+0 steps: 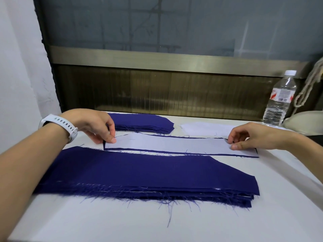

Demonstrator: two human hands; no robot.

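A white strip (174,144) lies flat on the table (104,224), on a navy piece (157,151) whose edges show around it. The left hand (94,124) pinches the strip's left end with curled fingers, and the right hand (248,137) pinches its right end. A navy stack (139,173) lies just nearer than the strip, another stack (141,122) just behind it. A bottle (279,102) stands beyond its right end.

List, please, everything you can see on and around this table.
white strip: one, white, mid-table
near blue stack: one, dark blue, table front
far blue stack: one, dark blue, far left
white sheets: count unclear, white, far right
water bottle: one, clear, far right
cord: one, beige, hanging right
table: one, white, underneath
watch: one, white, left wrist
left hand: one, pinches strip's left end
right hand: one, pinches strip's right end
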